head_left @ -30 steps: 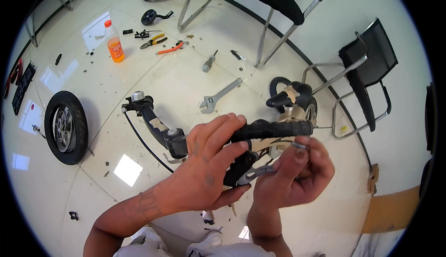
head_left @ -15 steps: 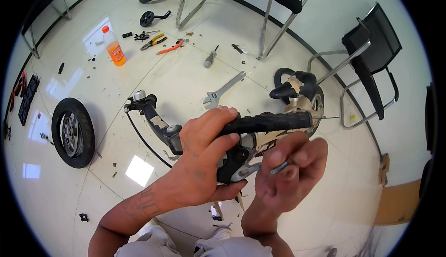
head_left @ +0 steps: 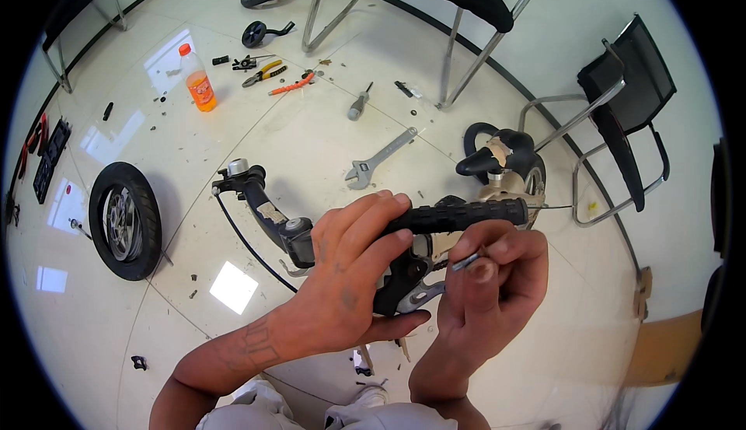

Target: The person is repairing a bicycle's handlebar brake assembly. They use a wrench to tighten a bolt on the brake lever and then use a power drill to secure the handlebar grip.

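My left hand is wrapped around a bicycle's handlebar by the black ribbed grip. Its thumb lies along the grip and a finger reaches under the silver brake lever. Just right of the lever, my right hand pinches a small silver metal pin or bolt; its exact kind is too small to tell. The handlebar runs off to the left, with a black cable hanging from its far end. Beyond my right hand is the bicycle's torn black saddle.
An adjustable wrench, a screwdriver, pliers and an orange drink bottle are on the tiled floor. A loose wheel stands at left. Black chairs line the wall; a tool case lies far left.
My right hand has brought the small metal piece up closer to the grip. My left hand keeps its hold on the handlebar. The whole view has shifted slightly.
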Available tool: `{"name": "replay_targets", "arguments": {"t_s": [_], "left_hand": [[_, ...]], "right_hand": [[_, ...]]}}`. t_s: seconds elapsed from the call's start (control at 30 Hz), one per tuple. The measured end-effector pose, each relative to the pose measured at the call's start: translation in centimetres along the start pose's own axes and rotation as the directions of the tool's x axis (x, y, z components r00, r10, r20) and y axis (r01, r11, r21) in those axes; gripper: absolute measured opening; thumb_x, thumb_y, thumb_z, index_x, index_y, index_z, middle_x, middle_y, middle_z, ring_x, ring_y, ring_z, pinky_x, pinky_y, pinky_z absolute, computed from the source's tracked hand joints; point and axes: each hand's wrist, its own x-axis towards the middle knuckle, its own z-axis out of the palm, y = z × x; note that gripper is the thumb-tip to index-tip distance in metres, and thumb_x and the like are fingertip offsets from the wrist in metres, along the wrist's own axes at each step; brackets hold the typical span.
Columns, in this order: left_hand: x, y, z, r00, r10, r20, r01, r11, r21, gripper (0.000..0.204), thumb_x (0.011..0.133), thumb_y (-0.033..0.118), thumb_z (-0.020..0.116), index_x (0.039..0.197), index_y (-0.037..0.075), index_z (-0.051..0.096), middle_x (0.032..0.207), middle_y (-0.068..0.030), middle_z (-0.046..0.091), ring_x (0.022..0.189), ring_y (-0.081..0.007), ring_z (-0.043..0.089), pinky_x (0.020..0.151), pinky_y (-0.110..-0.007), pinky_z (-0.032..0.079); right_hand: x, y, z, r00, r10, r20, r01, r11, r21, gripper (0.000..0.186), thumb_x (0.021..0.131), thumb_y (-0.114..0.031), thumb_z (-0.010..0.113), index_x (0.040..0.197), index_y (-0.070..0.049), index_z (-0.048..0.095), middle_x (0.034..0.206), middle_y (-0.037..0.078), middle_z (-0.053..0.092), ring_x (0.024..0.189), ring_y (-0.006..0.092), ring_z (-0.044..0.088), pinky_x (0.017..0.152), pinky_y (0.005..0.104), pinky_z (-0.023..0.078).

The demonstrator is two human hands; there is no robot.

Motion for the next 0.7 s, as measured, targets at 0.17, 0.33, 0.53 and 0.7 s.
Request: {"name": "replay_targets", "arguments": {"t_s": [0.17,0.33,0.53,0.7], "left_hand": [[0.6,0.5,-1.5,0.99,-0.082,0.116,0.083,0.997,-0.004,0.092,0.065,0.031,0.09,0.137,0.0,0.041,0.148,-0.0223,0.04,0.134,-0.0415,0.041,0.107,-0.052,0.033],[0.9,1.1,-2.8,0.977,-0.114,0.179,0.112,0.994,0.022,0.1,0.064,0.035,0.091,0.142,0.0,0.04,0.148,-0.022,0.043,0.133,-0.041,0.046,0.108,-0.047,0.042],[1.5,0.7,-3.3,0.977,-0.097,0.189,0.1,0.995,-0.004,0.098,0.061,0.038,0.091,0.141,0.003,0.046,0.147,-0.0177,0.047,0.133,-0.0366,0.05,0.106,-0.042,0.046],[1.6,0.5,-3.2,0.982,-0.122,0.145,0.124,0.992,-0.007,0.09,0.06,0.034,0.092,0.136,0.005,0.054,0.144,-0.0154,0.052,0.128,-0.0343,0.055,0.1,-0.04,0.051]], "right_hand": [[-0.1,-0.5,-0.3,0.991,0.13,0.035,-0.133,0.983,0.128,0.023,0.089,-0.001,0.07,0.099,0.0,0.049,0.094,0.025,0.065,0.056,-0.0004,0.045,0.053,0.0144,0.036],[-0.5,-1.3,-0.2,0.977,0.207,0.045,-0.21,0.92,0.33,0.022,0.088,0.0,0.07,0.099,0.001,0.051,0.091,0.024,0.066,0.055,0.0016,0.048,0.052,0.015,0.037],[0.9,-1.5,-0.8,0.957,0.254,0.14,-0.274,0.95,0.152,0.02,0.093,-0.005,0.066,0.104,0.003,0.05,0.091,0.022,0.064,0.042,0.0,0.031,0.042,0.0157,0.028],[0.9,-1.3,-0.5,0.958,0.237,0.162,-0.253,0.964,0.083,0.02,0.09,-0.001,0.066,0.105,0.004,0.053,0.091,0.022,0.064,0.044,-0.0011,0.032,0.045,0.0141,0.027]]}}
